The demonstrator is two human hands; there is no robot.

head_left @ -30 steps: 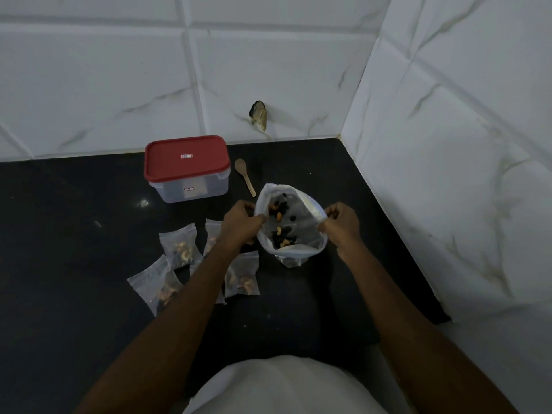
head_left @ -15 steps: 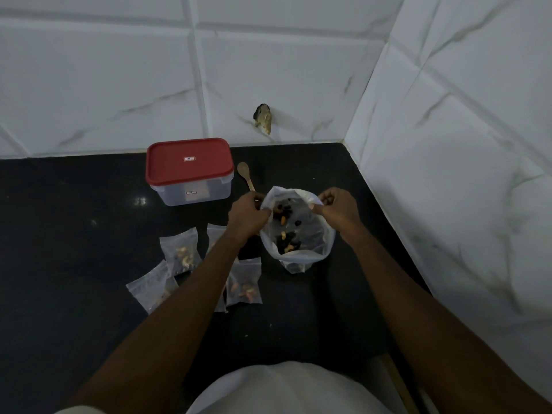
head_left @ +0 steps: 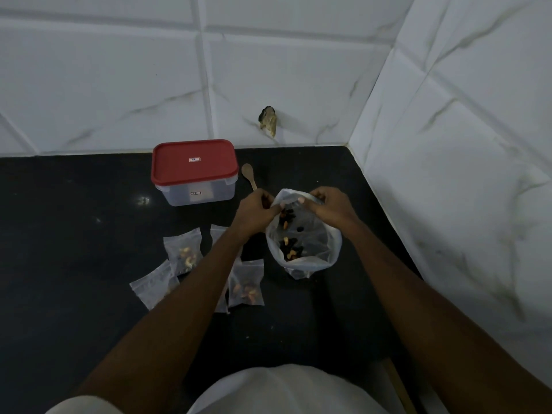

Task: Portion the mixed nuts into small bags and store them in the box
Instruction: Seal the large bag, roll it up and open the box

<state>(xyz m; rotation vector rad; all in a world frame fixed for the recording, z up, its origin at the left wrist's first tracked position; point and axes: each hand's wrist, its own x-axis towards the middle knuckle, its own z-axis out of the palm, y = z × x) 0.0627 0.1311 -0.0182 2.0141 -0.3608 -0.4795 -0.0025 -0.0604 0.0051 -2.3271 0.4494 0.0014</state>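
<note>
Forearms reach out over the black counter [head_left: 74, 264], the left one crossing above the filled small bags [head_left: 182, 254]. At least four are visible, flat, near each other, one partly hidden under the arm.

Just beyond and to the right stands the large bag [head_left: 304, 261], mouth open, with the mixed nuts [head_left: 291, 249] loose inside. The left hand [head_left: 254, 212] and right hand [head_left: 328, 204] both pinch its far rim, fingers curled on the plastic, close together.

A wooden spoon [head_left: 248, 174] lies behind the left hand. The box [head_left: 194, 192] sits farther back near the wall, with its red lid [head_left: 194, 161] on.

Risks, as judged:
- **Spill:** the large bag is limp and unsupported, so an uneven pull on the rim could tip it and spill nuts.
- **Scatter:** the left forearm could drag and scatter the portions.
- **Storing:** the lid must come off first.
</note>
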